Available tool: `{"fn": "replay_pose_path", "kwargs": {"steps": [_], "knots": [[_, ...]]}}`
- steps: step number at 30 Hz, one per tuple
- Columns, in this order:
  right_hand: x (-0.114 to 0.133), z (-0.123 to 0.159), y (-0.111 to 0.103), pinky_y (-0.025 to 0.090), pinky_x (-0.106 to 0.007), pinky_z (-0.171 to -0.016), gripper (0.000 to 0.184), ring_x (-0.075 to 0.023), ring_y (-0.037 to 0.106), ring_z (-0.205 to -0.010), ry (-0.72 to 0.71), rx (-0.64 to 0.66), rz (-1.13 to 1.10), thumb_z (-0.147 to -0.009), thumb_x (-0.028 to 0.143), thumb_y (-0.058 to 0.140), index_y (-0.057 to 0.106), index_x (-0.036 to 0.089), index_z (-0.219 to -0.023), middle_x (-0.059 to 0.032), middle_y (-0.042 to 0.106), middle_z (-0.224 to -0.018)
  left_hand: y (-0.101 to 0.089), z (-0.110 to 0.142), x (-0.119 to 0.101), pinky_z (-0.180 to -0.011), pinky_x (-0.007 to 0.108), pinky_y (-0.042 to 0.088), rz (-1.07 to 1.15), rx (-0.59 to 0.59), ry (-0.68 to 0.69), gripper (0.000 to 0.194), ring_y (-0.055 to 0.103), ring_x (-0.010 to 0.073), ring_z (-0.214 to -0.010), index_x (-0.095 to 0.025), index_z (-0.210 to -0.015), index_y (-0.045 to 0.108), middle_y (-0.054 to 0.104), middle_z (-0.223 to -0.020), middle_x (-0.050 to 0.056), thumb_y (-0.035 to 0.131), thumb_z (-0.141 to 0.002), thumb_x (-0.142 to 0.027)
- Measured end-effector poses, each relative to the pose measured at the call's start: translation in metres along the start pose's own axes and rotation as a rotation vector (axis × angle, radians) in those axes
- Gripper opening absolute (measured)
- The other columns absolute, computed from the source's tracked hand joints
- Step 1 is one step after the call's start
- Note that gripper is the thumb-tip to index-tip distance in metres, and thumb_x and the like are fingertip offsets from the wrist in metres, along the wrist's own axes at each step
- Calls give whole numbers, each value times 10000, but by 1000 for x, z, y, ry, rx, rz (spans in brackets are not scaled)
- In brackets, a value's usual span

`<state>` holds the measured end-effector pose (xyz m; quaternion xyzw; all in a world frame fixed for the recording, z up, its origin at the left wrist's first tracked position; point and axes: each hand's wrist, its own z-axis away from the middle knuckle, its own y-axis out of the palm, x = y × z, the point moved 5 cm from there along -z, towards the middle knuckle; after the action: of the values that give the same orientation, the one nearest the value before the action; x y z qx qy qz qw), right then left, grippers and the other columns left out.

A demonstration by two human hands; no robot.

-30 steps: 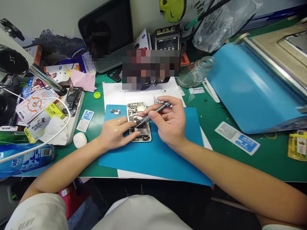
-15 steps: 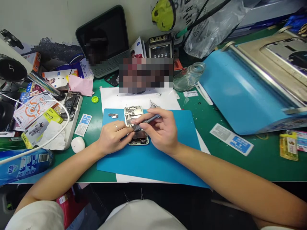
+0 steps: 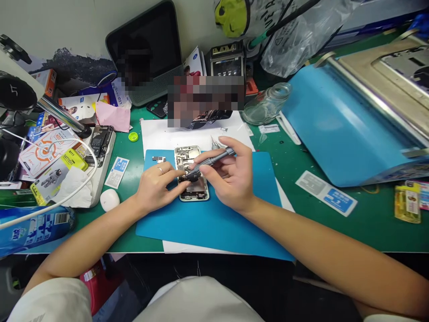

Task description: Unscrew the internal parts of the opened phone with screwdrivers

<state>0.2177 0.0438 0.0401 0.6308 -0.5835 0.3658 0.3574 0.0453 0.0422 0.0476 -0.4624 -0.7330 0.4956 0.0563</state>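
An opened phone [image 3: 191, 172] with its inner parts showing lies on a blue work mat [image 3: 214, 214]. My left hand [image 3: 157, 185], with a ring on one finger, rests on the mat and presses its fingertips against the phone's left edge. My right hand [image 3: 231, 176] is closed round a grey screwdriver [image 3: 209, 162], whose dark tip points down into the middle of the phone. A small metal part [image 3: 158, 158] lies on the mat just left of the phone.
A tablet [image 3: 147, 49] leans on the wall behind. A glass jar [image 3: 268, 105], a big blue roll [image 3: 338, 116] and a plastic bag [image 3: 301, 36] are at the right. Another opened phone [image 3: 98, 141], boxes, a white cable [image 3: 60, 197] and a white earbud case [image 3: 109, 199] crowd the left.
Both hands stayed on the phone. The screwdriver's tip shifted slightly within the phone's middle, and my head view moved a little.
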Motion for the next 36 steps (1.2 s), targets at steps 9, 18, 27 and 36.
{"fn": "replay_pose_path", "kwargs": {"steps": [9,18,27,36], "knots": [[0,-2,-2,667,-364,-707,462,-198,758,-870,12,-16,8,-948,314,655,391,350,-1326,-27,747,-994,1,1,1,-612,249,422,7,0,4,174,574,126,-640,-173,-979,724,599,-712,7,597,-999,-291],[-1,-1,-3,659,-335,-667,483,-187,750,-859,-35,-11,30,-952,271,650,401,338,-1360,-25,722,-989,0,1,1,-608,247,421,24,-28,22,155,572,118,-636,-158,-957,726,615,-715,7,619,-986,-267],[-1,0,-3,666,-355,-678,487,-185,746,-833,-33,-15,45,-953,265,647,404,356,-1365,-19,705,-979,-1,1,1,-615,250,426,29,-41,21,155,574,117,-631,-166,-924,721,619,-708,4,628,-980,-276],[-2,-1,-3,666,-360,-673,482,-203,754,-860,-26,3,51,-957,275,639,404,361,-1369,-25,707,-973,-1,0,1,-626,249,435,32,-30,6,167,594,119,-649,-181,-944,726,631,-726,7,617,-991,-299]]}}
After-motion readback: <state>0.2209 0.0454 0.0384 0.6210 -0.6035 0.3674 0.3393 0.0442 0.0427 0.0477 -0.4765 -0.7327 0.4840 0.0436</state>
